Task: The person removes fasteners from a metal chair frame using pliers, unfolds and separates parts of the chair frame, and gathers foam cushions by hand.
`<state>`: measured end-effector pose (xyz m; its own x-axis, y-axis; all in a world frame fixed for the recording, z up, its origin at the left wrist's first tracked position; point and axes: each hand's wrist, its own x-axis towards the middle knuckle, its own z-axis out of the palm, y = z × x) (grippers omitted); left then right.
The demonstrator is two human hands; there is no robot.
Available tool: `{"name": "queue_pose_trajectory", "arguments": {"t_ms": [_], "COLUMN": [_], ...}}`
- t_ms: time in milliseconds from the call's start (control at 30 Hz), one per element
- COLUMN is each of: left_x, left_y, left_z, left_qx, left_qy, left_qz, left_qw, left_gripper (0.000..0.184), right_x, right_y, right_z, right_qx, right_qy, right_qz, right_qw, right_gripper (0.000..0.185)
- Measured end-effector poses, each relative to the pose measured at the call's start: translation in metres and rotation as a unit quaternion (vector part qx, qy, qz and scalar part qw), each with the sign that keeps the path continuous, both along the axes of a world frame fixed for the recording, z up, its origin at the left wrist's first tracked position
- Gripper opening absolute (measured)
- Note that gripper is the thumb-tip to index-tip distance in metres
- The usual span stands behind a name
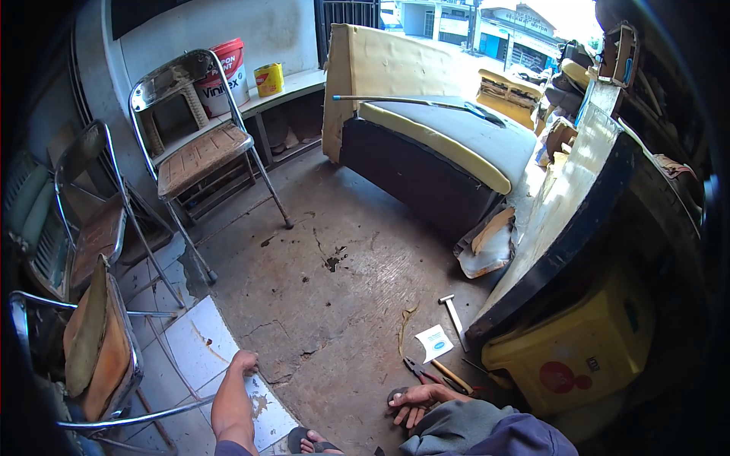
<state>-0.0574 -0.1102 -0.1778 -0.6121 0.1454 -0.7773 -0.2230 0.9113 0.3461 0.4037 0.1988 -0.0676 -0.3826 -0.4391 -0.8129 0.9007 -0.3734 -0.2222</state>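
Observation:
My left hand (243, 362) is closed and reaches down over the white floor tiles (196, 334), left of my foot. Its fingertips face away, so anything inside it is hidden. A thin brown strip (213, 346) lies on the tile just beyond. Lower right, my right hand (417, 400) hangs palm partly up by my leg, with loosely spread fingers and nothing in them. Close to it on the floor are red-handled pliers (427, 372) and a tool with a wooden handle (452, 377). Further up lie a white packet with blue print (433, 343) and a hammer (455, 322).
Metal folding chairs (204, 161) stand along the left. A sofa section (426, 152) lies ahead, with a blue-tipped rod (403, 99) across it. On the right are a large dark-edged panel (563, 205) and a yellow crate (585, 357). A paint bucket (224, 83) sits on a ledge.

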Motion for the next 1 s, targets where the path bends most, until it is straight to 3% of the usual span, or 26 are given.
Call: {"name": "queue_pose_trajectory", "arguments": {"t_ms": [200,400,600,667,1000], "left_x": [0.001,0.000,-0.004,-0.004,-0.002], "left_y": [0.000,0.000,-0.002,-0.003,-0.003], "left_z": [0.001,-0.002,-0.005,-0.007,-0.004], "left_qx": [0.007,0.003,0.000,-0.006,0.004], "left_qy": [0.009,0.010,0.006,0.000,0.011], "left_qz": [0.003,-0.005,-0.005,-0.007,-0.012], "left_qw": [1.000,1.000,1.000,1.000,1.000], "left_gripper": [0.031,0.030,0.030,0.030,0.028], "right_x": [0.003,0.008,0.001,0.005,0.012], "right_y": [0.000,-0.001,0.001,0.007,0.000], "right_z": [0.008,0.001,-0.009,-0.004,-0.009], "right_qx": [0.025,0.011,-0.003,-0.028,-0.009], "right_qy": [0.012,-0.066,-0.016,-0.069,0.006], "right_qz": [0.007,-0.024,0.005,0.042,-0.011], "right_qw": [1.000,0.997,1.000,0.996,1.000], "right_gripper": [0.041,0.047,0.047,0.047,0.039]}}
